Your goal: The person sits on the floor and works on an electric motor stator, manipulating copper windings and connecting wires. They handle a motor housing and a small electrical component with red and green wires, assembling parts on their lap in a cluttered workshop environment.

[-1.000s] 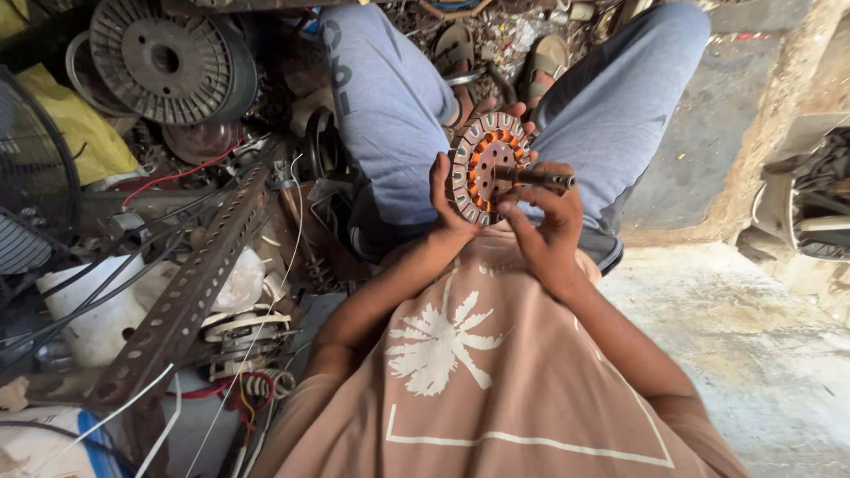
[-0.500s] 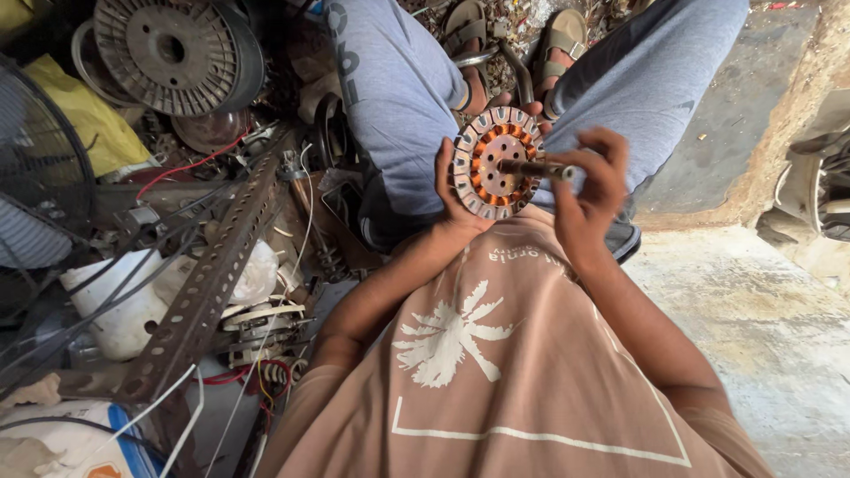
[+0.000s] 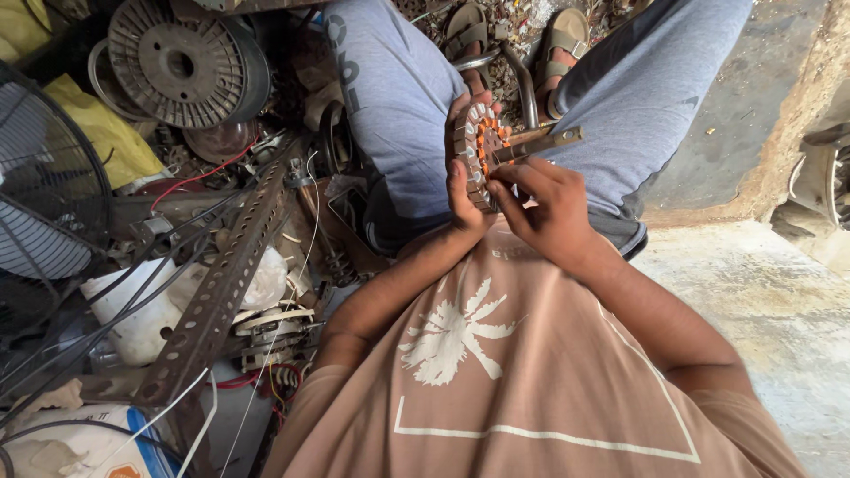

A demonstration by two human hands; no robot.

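Head view, looking straight down: closest in, a tan shirt with a white palm print (image 3: 452, 341) fills the lower frame. Just above it, a round motor stator (image 3: 478, 152) with orange slot liners is held edge-on over the lap. It is clasped by the left hand (image 3: 462, 181), fingers curled round its rim, while the right hand (image 3: 547, 208) is closed beside it, fingertips pinched at the core where a dark metal shaft (image 3: 542, 142) juts out to the right. A slip looks possible here: the stator is gripped only by its rim, and a hard push from the right hand could be expected to twist it loose onto the grey trousers (image 3: 398, 97). Further left, a perforated steel angle bar (image 3: 221, 288) lies across tangled wires, and a white plastic tub (image 3: 124, 310) is seen among them; its contents cannot be made out. Farthest off, a large ribbed rotor disc (image 3: 181, 64) and sandalled feet (image 3: 513, 40) are seen.
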